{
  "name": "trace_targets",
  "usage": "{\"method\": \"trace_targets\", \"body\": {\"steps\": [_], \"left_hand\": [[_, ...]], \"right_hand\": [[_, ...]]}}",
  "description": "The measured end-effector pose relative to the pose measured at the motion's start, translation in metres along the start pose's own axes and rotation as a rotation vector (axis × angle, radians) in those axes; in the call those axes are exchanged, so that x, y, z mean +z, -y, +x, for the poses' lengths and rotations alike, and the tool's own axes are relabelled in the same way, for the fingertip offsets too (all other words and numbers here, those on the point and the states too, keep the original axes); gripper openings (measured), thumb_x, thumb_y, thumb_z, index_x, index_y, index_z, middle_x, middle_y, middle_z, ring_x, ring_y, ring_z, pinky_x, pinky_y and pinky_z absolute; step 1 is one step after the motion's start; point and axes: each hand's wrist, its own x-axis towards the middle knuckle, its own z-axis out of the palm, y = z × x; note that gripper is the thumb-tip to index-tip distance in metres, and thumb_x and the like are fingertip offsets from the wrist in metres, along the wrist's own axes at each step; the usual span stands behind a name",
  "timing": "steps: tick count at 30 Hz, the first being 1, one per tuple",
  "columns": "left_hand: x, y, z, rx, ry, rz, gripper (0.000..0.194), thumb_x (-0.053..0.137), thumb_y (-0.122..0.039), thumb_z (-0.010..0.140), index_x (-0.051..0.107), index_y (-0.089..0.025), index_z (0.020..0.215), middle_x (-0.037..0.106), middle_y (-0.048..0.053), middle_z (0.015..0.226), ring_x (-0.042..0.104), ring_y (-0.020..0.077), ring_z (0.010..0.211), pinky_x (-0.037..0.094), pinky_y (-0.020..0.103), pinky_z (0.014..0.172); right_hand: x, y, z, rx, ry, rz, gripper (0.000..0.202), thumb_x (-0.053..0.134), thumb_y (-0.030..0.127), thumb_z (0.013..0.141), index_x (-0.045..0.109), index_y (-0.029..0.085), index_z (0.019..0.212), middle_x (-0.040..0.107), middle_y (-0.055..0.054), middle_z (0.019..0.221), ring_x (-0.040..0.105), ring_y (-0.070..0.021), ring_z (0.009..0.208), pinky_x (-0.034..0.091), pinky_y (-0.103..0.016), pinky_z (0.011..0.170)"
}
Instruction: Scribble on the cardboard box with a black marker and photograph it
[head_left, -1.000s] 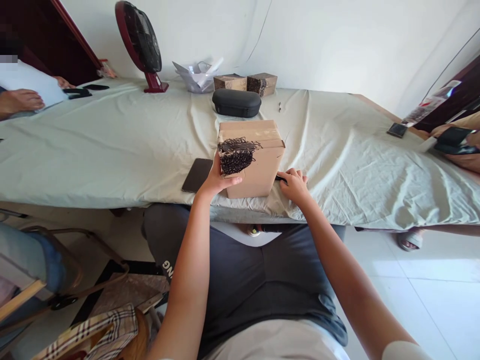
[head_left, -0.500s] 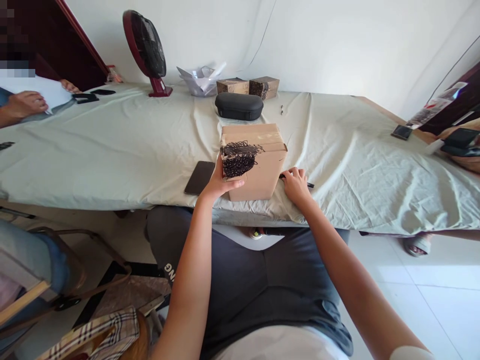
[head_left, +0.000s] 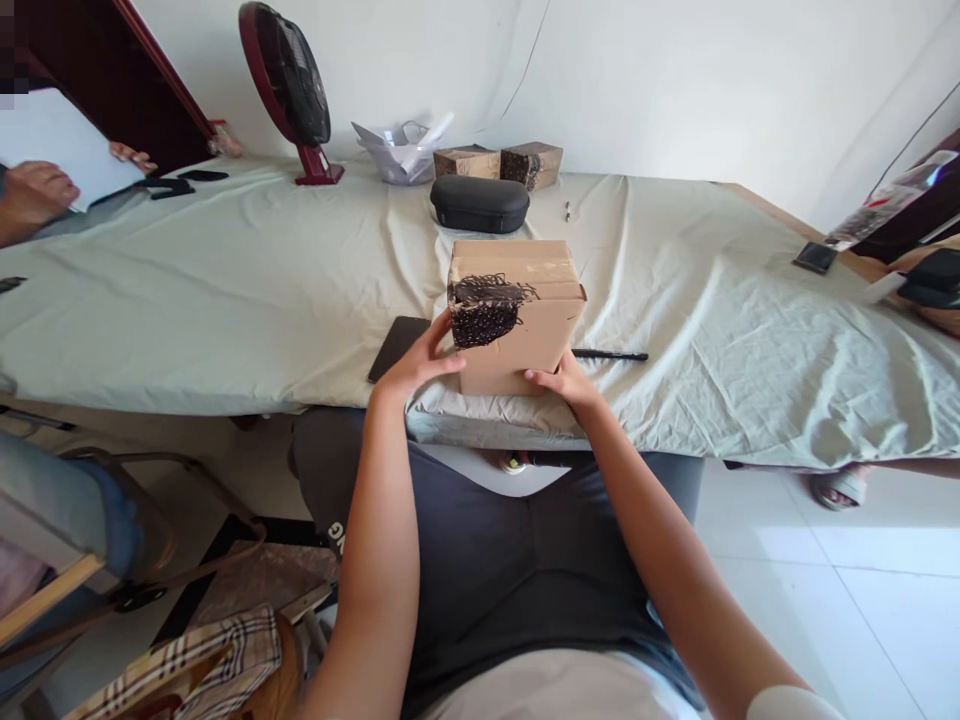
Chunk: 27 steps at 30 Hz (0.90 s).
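Observation:
A cardboard box [head_left: 517,345] with black scribble on its left part stands near the table's front edge. My left hand [head_left: 418,362] is on its left side, thumb on the front face and the other fingers partly hidden behind the edge. My right hand [head_left: 568,380] grips the lower right corner, its thumb on the front. Just right of the box a thin black pen-like object [head_left: 619,356] lies on the cloth, untouched. A dark tablet or phone [head_left: 397,347] lies flat to the left, partly behind my left hand.
Behind the box sit a black case [head_left: 480,205], two small cardboard boxes [head_left: 466,162], a plastic bag [head_left: 405,150] and a fan [head_left: 289,90]. At the far left, a person's hands [head_left: 37,195] hold a white sheet. A bottle [head_left: 885,208] is at the right.
My right hand has let go of the black pen-like object and moved left onto the box. The box has shifted slightly right. My left hand has moved slightly left, its thumb still on the box.

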Motion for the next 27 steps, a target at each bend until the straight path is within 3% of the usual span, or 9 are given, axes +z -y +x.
{"method": "trace_targets", "body": {"steps": [3,6,9,13,18,24,27], "left_hand": [[-0.025,0.004,-0.006,-0.147,-0.291,0.297,0.083,0.086,-0.05,0.076,0.062,-0.022,0.151,0.056,0.018,0.165,0.044,0.0423,0.16,0.028,0.062,0.135],[-0.029,0.003,-0.005,-0.454,-0.528,0.791,0.08,0.083,-0.043,0.08,0.06,-0.017,0.152,0.054,0.025,0.163,0.045,0.0484,0.156,0.03,0.067,0.131],[-0.016,-0.007,0.002,-0.692,-0.522,1.061,0.081,0.08,-0.047,0.085,0.054,-0.019,0.157,0.052,0.027,0.161,0.047,0.0506,0.152,0.038,0.063,0.126],[-0.006,-0.019,0.011,-0.87,-0.575,1.027,0.102,0.088,-0.055,0.078,0.044,-0.014,0.16,0.049,0.034,0.156,0.054,0.053,0.147,0.049,0.059,0.116],[-0.005,-0.022,0.011,-0.857,-0.678,0.908,0.118,0.09,-0.054,0.078,0.026,-0.014,0.168,0.042,0.036,0.158,0.067,0.0511,0.134,0.057,0.057,0.108],[0.007,-0.037,0.004,-0.8,-0.74,0.867,0.103,0.089,-0.053,0.079,0.039,-0.01,0.158,0.053,0.035,0.15,0.064,0.0509,0.139,0.056,0.06,0.112],[0.01,-0.051,0.0,-0.682,-0.817,0.885,0.094,0.09,-0.045,0.078,0.046,-0.01,0.153,0.055,0.033,0.149,0.065,0.0503,0.138,0.055,0.064,0.114]], "right_hand": [[0.002,-0.003,-0.001,-0.061,0.003,0.024,0.133,0.084,0.076,0.073,0.017,0.025,0.176,0.03,-0.017,0.183,0.041,-0.0415,0.162,0.036,-0.056,0.133],[0.002,-0.006,0.0,-0.092,0.02,0.076,0.139,0.087,0.074,0.074,0.009,0.025,0.178,0.025,-0.018,0.184,0.041,-0.0413,0.163,0.033,-0.057,0.136],[0.003,-0.007,0.001,-0.105,0.016,0.097,0.141,0.088,0.075,0.073,0.008,0.027,0.178,0.024,-0.016,0.185,0.039,-0.0429,0.163,0.031,-0.06,0.136],[0.004,-0.007,0.002,-0.124,0.02,0.105,0.137,0.088,0.074,0.075,0.008,0.031,0.178,0.027,-0.013,0.184,0.038,-0.0433,0.164,0.031,-0.062,0.136],[0.004,-0.008,0.002,-0.102,0.004,0.122,0.139,0.089,0.074,0.073,0.009,0.031,0.179,0.028,-0.013,0.184,0.04,-0.0438,0.163,0.031,-0.064,0.136],[0.004,-0.009,0.001,-0.077,-0.004,0.138,0.142,0.091,0.072,0.072,0.009,0.027,0.179,0.032,-0.017,0.182,0.042,-0.0442,0.162,0.032,-0.065,0.135],[0.004,-0.008,0.001,-0.07,-0.011,0.126,0.142,0.09,0.075,0.071,0.009,0.028,0.179,0.03,-0.017,0.182,0.04,-0.0449,0.163,0.031,-0.066,0.135]]}}
